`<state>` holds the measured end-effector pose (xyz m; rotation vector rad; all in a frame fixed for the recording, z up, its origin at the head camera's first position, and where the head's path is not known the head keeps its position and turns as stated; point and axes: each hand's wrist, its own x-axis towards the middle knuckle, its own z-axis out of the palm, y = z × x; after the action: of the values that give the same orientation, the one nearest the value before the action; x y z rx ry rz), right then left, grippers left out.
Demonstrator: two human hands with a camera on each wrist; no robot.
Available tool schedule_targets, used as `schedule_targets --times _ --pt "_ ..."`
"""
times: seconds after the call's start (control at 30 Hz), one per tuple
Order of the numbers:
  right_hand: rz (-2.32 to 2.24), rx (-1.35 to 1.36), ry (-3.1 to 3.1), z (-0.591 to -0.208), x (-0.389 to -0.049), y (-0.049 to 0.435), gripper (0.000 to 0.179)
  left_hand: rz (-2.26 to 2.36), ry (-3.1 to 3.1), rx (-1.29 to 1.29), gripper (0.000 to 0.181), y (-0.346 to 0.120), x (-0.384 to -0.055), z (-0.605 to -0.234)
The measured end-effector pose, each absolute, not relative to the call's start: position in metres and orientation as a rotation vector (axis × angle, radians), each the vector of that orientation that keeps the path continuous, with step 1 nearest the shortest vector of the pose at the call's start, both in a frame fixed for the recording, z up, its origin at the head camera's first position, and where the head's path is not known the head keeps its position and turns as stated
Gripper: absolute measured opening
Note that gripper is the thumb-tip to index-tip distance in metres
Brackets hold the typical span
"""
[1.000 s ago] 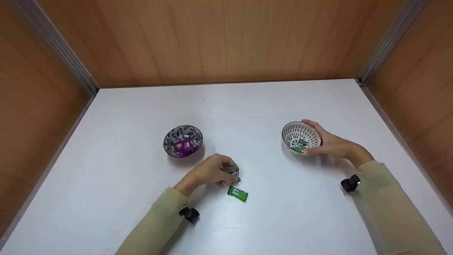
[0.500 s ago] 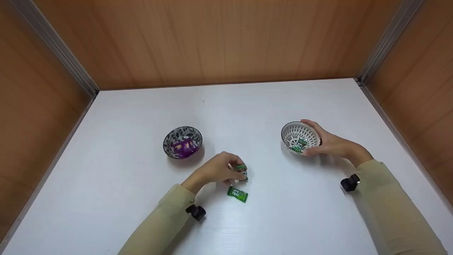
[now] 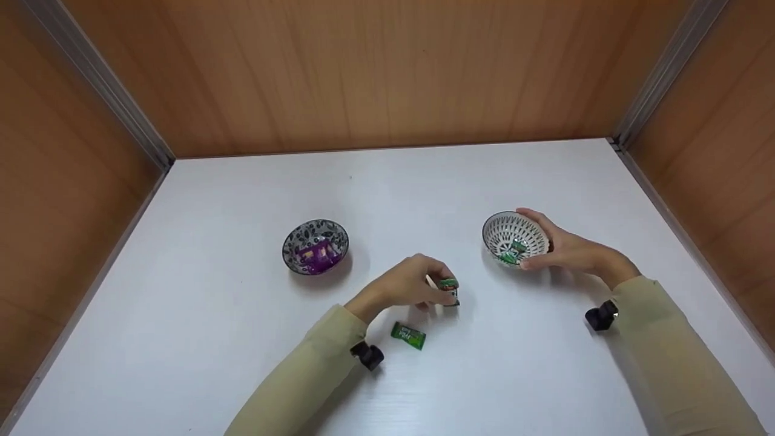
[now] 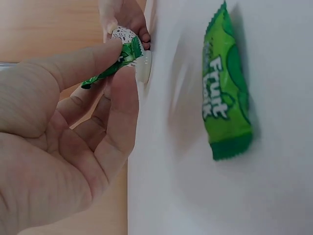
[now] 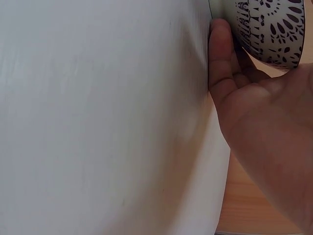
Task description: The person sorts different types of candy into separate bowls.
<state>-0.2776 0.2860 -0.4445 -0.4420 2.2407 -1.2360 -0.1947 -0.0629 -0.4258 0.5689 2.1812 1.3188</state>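
Observation:
Between thumb and fingertips, my left hand (image 3: 412,283) pinches a green wrapped candy (image 3: 448,293) above the table's middle; the left wrist view shows this candy (image 4: 122,58) close up. Another green candy (image 3: 408,335), lettered "Fruit", lies flat on the table below that hand. At the right, my right hand (image 3: 566,248) holds the rim and side of a white bowl with a dark pattern (image 3: 502,227). Green candy (image 3: 514,251) sits inside this bowl. In the right wrist view, fingers reach along the patterned bowl's (image 5: 274,29) underside.
Left of centre stands a dark floral bowl (image 3: 296,239) with purple wrapped candy (image 3: 321,257) in it. Wooden panels (image 3: 387,72) close off the back and both sides of the white table (image 3: 181,303).
My left hand has moved right with the pinched candy, towards the white bowl and away from the candy lying on the table. The right hand and its bowl have stayed put.

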Motion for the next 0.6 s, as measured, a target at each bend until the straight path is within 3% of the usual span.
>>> schedule_targets --times 0.6 --pt "-1.245 -0.457 2.262 -0.442 -0.267 0.283 0.109 1.44 2.138 0.621 0.012 -0.016 -0.211 -0.398"
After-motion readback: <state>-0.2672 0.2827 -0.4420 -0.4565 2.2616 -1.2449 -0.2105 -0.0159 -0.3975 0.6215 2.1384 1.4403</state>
